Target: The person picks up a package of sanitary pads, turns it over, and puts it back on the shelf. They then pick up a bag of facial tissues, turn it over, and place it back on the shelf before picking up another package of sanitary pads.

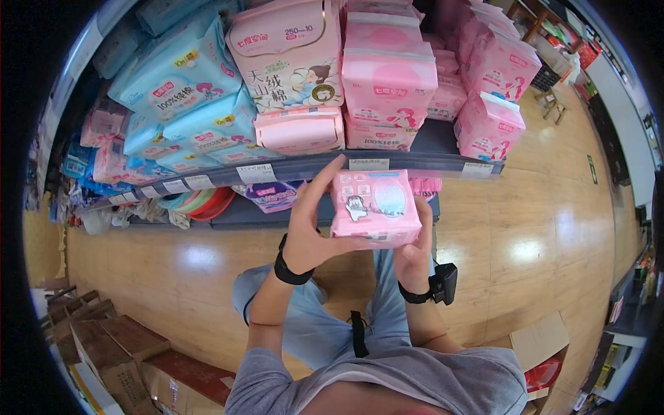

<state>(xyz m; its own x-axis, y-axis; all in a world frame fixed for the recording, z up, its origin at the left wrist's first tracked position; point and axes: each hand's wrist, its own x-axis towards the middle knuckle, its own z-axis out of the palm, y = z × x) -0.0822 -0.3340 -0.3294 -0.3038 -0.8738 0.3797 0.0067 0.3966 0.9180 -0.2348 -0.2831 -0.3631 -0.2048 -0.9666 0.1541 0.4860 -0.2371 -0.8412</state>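
I hold a pink pack of sanitary pads [375,206] in front of me with both hands. My left hand [311,221] grips its left side, fingers reaching up over the top edge. My right hand [417,252] supports its right and lower side from beneath. The pack sits just below the front edge of a store shelf [311,168] that carries price labels. On that shelf stand pink packs [387,83], a pink-and-white pack [287,52] and light blue packs [183,76].
A lower shelf [235,211] holds more packs and coloured items. Cardboard boxes [117,353] lie on the wooden floor at lower left, another box [539,346] at lower right. More shelving lines the right edge [622,304].
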